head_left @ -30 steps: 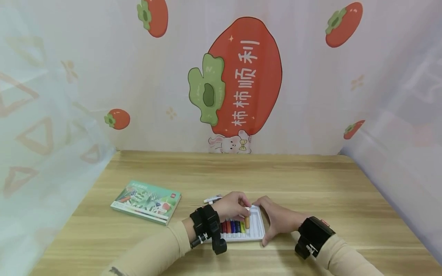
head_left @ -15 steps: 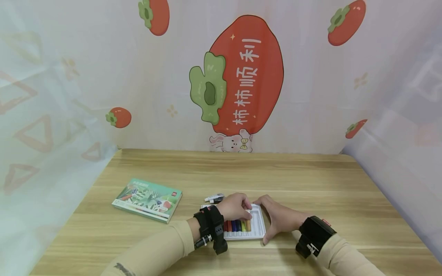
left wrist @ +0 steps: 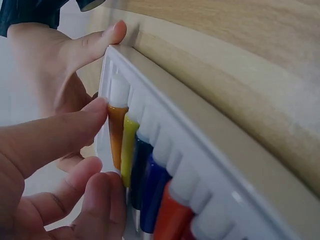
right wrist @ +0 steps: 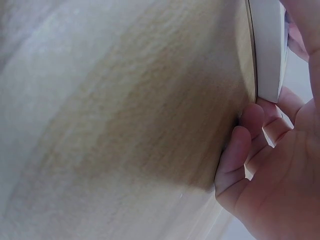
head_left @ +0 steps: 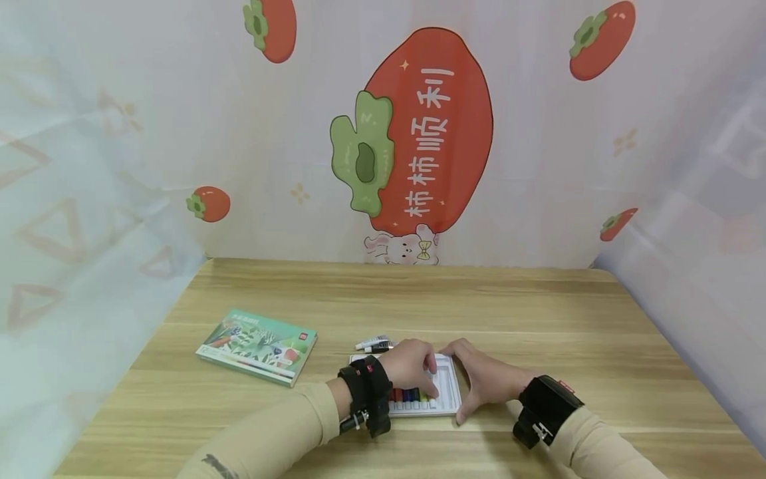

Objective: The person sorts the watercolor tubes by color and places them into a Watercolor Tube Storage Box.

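Note:
A white tray [head_left: 445, 384] holds a row of paint tubes with white caps. In the left wrist view the orange paint tube [left wrist: 117, 132] lies in the end slot, beside the yellow tube [left wrist: 129, 150], blue tubes and a red one [left wrist: 172, 217]. My left hand [head_left: 411, 364] is over the tray; its thumb [left wrist: 92, 112] touches the orange tube near the cap, with the other fingers bent beside the tube's lower end. My right hand [head_left: 487, 378] spans the tray's right end, thumb at the near corner and fingers at the far one, holding it on the table.
Behind the tray lie a white tube [head_left: 372, 342] and a black tube [head_left: 378, 348]. A green illustrated box [head_left: 257, 347] rests farther left on the wooden table [head_left: 538, 313]. A printed curtain [head_left: 526, 166] hangs around the table's back and sides.
The orange tube, pinched in the left hand over the tray a second ago, has gone down into the end slot. The left hand has since shifted slightly nearer the front; the right hand stays put.

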Motion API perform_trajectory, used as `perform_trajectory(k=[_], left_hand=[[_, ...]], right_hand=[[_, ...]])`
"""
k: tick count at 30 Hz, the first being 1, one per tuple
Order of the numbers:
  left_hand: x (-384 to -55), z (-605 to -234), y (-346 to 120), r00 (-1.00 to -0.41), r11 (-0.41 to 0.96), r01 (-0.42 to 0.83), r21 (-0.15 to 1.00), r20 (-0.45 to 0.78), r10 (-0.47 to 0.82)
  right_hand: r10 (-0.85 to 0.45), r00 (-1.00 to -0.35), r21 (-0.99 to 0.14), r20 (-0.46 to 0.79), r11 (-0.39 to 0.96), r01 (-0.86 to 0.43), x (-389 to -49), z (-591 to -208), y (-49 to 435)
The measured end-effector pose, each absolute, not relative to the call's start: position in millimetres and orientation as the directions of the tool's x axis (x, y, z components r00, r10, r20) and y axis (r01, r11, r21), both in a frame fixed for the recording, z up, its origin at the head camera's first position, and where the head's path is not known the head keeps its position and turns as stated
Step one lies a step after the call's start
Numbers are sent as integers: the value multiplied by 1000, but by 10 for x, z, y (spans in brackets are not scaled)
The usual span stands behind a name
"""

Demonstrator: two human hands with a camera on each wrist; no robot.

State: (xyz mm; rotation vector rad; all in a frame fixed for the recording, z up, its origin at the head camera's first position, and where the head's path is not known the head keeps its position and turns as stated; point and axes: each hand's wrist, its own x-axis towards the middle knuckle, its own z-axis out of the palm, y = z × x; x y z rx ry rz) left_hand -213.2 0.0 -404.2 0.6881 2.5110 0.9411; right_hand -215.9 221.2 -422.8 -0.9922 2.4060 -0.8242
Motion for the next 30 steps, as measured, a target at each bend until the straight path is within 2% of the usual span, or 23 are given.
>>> perform_trajectory(k=[18,23,30], left_hand=[[-2150,-4103,-18,-806,616,308,725,-145,574],[-2146,-4062,-66,-762,609,366,704,-149,630],[-2183,-3976,-124,-651,592,459,662,-203,732]], right_hand=[[-726,-671,-658,-150,580,-481,-2186,-4229,2227],[-735,-663,-653,-141,572,-496,-2180,-4254,2216],[-721,-675,-663,-156,583,-470,-2155,-4261,2214]])
